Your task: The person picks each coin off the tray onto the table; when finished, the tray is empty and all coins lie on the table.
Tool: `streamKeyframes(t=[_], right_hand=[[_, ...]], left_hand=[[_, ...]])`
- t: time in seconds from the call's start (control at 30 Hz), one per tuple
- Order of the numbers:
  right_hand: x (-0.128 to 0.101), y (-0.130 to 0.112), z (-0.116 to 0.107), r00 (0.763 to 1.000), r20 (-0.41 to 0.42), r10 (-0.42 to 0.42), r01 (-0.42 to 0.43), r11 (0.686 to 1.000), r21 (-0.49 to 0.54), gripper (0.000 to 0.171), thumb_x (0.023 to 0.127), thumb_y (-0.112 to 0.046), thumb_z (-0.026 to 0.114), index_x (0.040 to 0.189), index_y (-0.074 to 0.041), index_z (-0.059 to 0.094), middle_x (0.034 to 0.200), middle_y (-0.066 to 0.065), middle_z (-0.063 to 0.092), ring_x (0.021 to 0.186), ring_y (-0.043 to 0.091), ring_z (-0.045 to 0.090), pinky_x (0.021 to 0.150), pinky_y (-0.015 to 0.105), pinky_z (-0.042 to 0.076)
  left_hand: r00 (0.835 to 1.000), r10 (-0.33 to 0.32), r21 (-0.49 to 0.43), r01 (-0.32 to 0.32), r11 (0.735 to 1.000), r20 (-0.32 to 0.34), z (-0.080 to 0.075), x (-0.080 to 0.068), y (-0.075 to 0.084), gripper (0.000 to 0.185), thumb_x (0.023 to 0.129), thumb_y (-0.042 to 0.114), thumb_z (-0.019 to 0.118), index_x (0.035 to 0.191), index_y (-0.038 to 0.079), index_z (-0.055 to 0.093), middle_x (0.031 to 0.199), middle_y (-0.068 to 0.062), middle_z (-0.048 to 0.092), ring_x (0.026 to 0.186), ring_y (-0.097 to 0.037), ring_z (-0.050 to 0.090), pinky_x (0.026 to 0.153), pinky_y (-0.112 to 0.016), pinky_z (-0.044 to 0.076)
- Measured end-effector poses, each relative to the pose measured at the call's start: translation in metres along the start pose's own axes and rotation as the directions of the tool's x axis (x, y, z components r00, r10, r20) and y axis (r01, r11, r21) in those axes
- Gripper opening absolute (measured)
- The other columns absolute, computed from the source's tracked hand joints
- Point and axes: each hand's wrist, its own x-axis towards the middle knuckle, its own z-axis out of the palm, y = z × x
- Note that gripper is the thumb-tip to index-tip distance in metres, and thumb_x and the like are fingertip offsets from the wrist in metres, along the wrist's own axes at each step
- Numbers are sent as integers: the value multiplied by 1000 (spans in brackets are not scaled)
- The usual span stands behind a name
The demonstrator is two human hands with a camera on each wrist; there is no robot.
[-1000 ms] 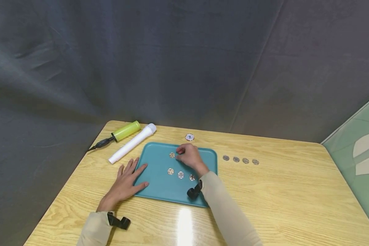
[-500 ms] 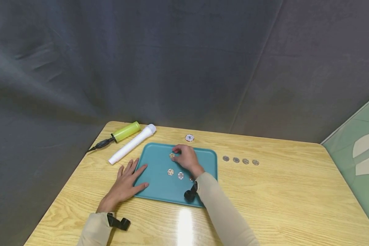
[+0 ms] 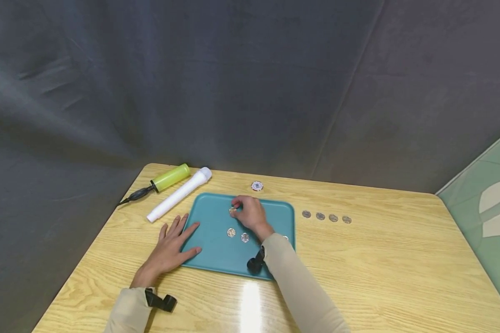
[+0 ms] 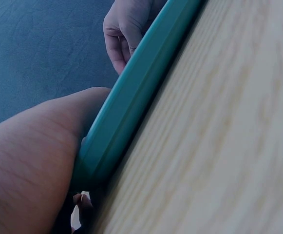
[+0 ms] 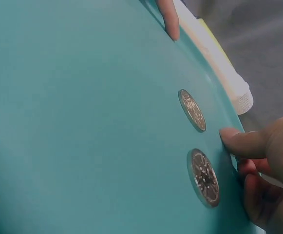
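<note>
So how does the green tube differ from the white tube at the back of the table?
The green tube is shorter and has a black cord at its near end; the white tube is longer, with a ribbed cap at its far end. The green tube lies farther from the tray. Both lie flat, slanting alike.

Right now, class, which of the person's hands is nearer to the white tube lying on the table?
Left. The left hand rests on the teal tray's left edge, just below the white tube. The right hand is farther right, over the tray's coins.

Head view high, looking down; wrist views close — all share tray.
</note>
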Motion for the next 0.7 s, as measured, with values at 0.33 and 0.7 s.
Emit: streamKeyframes(t=[0.33, 0.7], right_hand=[[2, -3, -3, 998, 64, -4, 3, 1000, 2, 25, 84, -11, 80, 109, -13, 77, 96, 3, 74, 90, 18, 67, 81, 36, 54], [3, -1, -2, 998, 58, -12, 10, 999, 31, 26, 82, -14, 82, 107, -13, 77, 96, 3, 75, 90, 18, 68, 83, 37, 54]], left_hand=[[1000, 2, -7, -2, 1000, -2, 0, 0, 0, 73, 92, 45, 67, 154, 15, 42, 166, -23, 21, 153, -50, 13, 116, -72, 6], [1000, -14, -16, 14, 1000, 18, -1, 0, 0, 74, 92, 46, 66, 155, 16, 41, 167, -22, 19, 154, -49, 11, 117, -71, 4]])
